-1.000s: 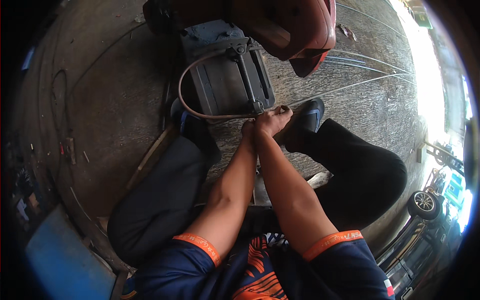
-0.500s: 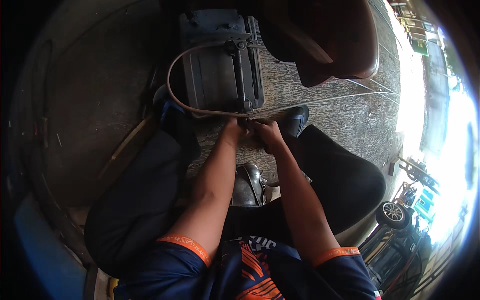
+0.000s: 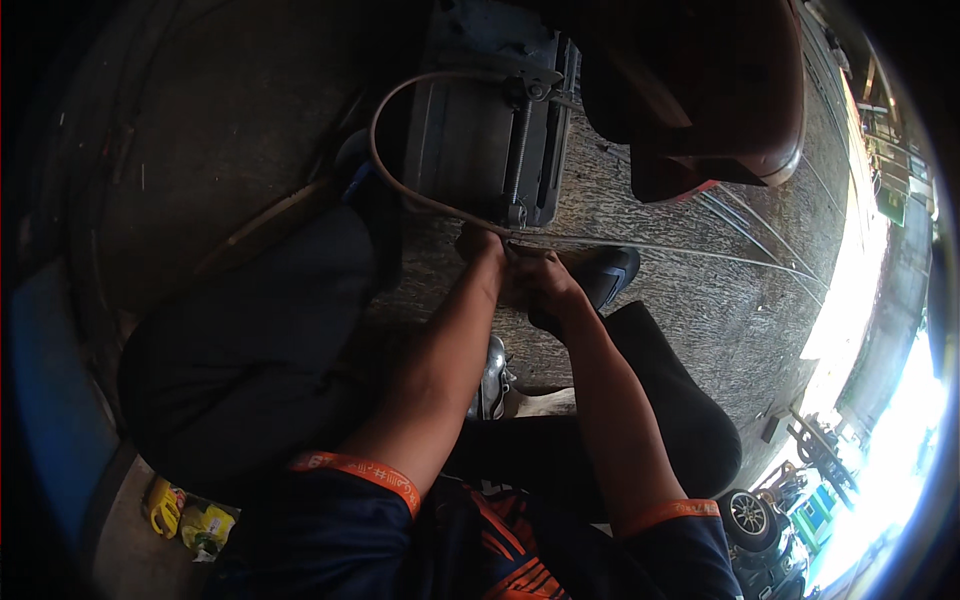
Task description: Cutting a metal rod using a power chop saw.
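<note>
A thin, stiff rod or cable [image 3: 640,244] curves in a wide loop on the left and runs straight off to the right. The loop's upper end meets a grey metal frame [image 3: 460,150] with a coil spring [image 3: 521,150] along its side. Just below the frame, my left hand [image 3: 481,243] is closed right against the rod; what its fingers grip is hidden. My right hand [image 3: 548,278] is closed beside it, around something dark and narrow that I cannot make out. The two hands nearly touch.
A dark red-brown padded piece [image 3: 740,120] juts in at the upper right. Several thin rods lie on the worn floor [image 3: 690,330]. My shoe [image 3: 608,275] stands beside my right hand. A shiny metal object [image 3: 490,380] sits between my legs, and yellow packets [image 3: 165,505] lie lower left.
The view has shifted, so frame and hands appear further right. The straight part of the rod now slopes down to the right instead of up. Both hands remain closed near the rod.
</note>
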`<state>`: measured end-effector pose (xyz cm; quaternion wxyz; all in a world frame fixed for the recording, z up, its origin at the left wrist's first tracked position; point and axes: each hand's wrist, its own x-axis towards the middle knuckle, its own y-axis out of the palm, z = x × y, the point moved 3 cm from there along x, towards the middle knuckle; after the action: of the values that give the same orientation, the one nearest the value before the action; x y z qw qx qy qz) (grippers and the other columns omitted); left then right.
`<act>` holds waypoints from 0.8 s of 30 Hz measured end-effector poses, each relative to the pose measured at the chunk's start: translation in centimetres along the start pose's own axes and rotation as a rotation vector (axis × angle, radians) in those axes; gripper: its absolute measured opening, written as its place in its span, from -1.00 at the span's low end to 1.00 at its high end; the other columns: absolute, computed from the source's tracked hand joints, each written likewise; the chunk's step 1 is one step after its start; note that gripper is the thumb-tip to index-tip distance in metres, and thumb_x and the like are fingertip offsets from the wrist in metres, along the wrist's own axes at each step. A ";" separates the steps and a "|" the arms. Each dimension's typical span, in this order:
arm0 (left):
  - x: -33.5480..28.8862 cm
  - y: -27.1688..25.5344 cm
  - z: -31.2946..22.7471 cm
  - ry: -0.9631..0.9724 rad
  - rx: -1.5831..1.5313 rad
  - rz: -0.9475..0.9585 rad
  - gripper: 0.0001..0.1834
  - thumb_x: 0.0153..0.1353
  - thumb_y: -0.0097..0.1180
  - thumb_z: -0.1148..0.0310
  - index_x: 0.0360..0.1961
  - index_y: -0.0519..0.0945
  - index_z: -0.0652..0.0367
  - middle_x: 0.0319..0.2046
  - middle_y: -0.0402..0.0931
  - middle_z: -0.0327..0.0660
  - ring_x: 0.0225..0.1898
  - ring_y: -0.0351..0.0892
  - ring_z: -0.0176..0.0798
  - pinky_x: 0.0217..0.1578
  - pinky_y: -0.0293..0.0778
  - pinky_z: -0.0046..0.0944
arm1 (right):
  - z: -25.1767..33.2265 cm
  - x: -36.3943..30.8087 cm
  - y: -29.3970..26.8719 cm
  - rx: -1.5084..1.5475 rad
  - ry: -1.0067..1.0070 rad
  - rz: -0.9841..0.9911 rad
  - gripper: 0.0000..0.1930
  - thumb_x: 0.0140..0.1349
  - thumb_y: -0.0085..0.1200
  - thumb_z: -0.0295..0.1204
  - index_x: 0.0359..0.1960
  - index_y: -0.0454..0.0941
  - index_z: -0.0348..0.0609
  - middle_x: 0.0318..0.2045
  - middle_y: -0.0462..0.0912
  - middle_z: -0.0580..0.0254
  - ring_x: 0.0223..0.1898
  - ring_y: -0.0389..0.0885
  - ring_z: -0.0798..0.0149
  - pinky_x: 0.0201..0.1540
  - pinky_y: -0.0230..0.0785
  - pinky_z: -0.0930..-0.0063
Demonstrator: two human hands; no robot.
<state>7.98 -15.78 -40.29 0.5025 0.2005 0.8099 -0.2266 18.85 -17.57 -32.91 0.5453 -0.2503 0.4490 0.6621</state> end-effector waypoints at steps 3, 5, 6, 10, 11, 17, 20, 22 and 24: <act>1.8 -1.1 -0.4 0.113 0.254 -0.035 -0.68 0.17 -0.07 0.27 -0.27 0.52 0.36 -0.27 0.54 0.05 -0.29 0.58 -0.11 -0.29 0.49 -0.11 | -0.9 1.6 -0.8 0.058 0.064 0.088 -0.88 -0.09 0.12 -0.50 -0.44 0.53 -0.13 -0.61 0.46 0.41 -0.65 0.40 0.49 -0.62 0.26 0.59; 2.1 -1.2 -0.1 0.088 0.119 -0.048 -0.69 0.17 -0.08 0.29 -0.27 0.52 0.36 -0.26 0.54 0.07 -0.29 0.58 -0.11 -0.28 0.49 -0.10 | -0.9 1.8 -0.7 0.028 0.089 0.167 -0.90 -0.13 0.14 -0.48 -0.52 0.51 -0.10 -0.64 0.44 0.41 -0.66 0.39 0.49 -0.63 0.26 0.59; 2.2 -1.2 0.2 0.058 -0.012 -0.055 -0.69 0.17 -0.09 0.30 -0.27 0.52 0.36 -0.25 0.54 0.08 -0.28 0.58 -0.10 -0.28 0.49 -0.09 | -0.9 1.8 -0.7 0.029 0.086 0.169 -0.90 -0.13 0.14 -0.48 -0.52 0.51 -0.10 -0.64 0.44 0.41 -0.66 0.39 0.49 -0.63 0.26 0.59; 1.2 -1.3 0.0 0.149 0.056 -0.067 -0.71 0.18 -0.10 0.31 -0.30 0.53 0.34 -0.26 0.54 0.05 -0.30 0.58 -0.08 -0.32 0.50 -0.09 | -0.6 1.4 -0.4 0.009 0.051 0.091 -0.94 -0.08 0.10 -0.46 -0.60 0.47 -0.09 -0.65 0.42 0.40 -0.66 0.41 0.48 -0.64 0.26 0.58; 1.8 -1.8 0.1 0.018 -0.036 -0.012 -0.73 0.18 -0.10 0.31 -0.29 0.52 0.32 -0.29 0.54 0.00 -0.33 0.58 -0.08 -0.36 0.50 -0.11 | -0.4 1.3 0.3 -0.026 0.044 0.083 -0.93 -0.05 0.08 -0.45 -0.59 0.47 -0.13 -0.65 0.42 0.38 -0.64 0.43 0.44 -0.64 0.27 0.55; 2.7 -1.9 0.4 -0.307 -0.286 0.342 -0.78 0.18 -0.12 0.30 -0.31 0.48 0.22 -0.40 0.49 -0.15 -0.39 0.52 -0.19 -0.45 0.46 -0.19 | -1.1 1.0 2.5 -0.023 -0.357 -0.770 -0.70 0.10 -0.03 -0.31 -0.31 0.39 -0.37 -0.43 0.48 0.07 -0.53 0.53 0.19 -0.55 0.36 0.38; 3.1 -1.6 1.2 -0.354 -0.181 0.463 -0.76 0.19 -0.15 0.34 -0.21 0.46 0.26 -0.32 0.49 -0.12 -0.32 0.53 -0.15 -0.38 0.48 -0.20 | -0.8 0.7 4.2 0.143 -0.226 -1.125 -0.57 0.22 -0.12 -0.18 -0.13 0.30 -0.39 -0.19 0.47 -0.18 -0.31 0.56 0.00 -0.30 0.40 0.21; 3.7 -1.1 2.8 -0.335 -0.094 0.457 -0.76 0.18 -0.16 0.35 -0.21 0.46 0.25 -0.28 0.49 -0.09 -0.28 0.53 -0.16 -0.32 0.49 -0.19 | 0.5 0.6 4.3 0.121 -0.159 -1.323 -0.54 0.26 -0.16 -0.15 -0.10 0.27 -0.40 -0.14 0.46 -0.24 -0.23 0.56 -0.07 -0.21 0.38 0.15; 7.2 -1.4 3.6 -0.365 -0.200 0.506 -0.75 0.18 -0.16 0.36 -0.19 0.46 0.25 -0.26 0.49 -0.07 -0.26 0.53 -0.17 -0.28 0.48 -0.20 | 1.7 0.9 6.1 0.219 -0.113 -1.392 -0.53 0.30 -0.23 -0.11 -0.11 0.29 -0.39 -0.14 0.47 -0.27 -0.15 0.51 -0.17 -0.10 0.31 0.07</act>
<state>6.83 -18.29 -48.02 0.6970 0.3010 0.6491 -0.0463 13.10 -15.65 -30.94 0.8866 -0.3881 0.2197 0.1224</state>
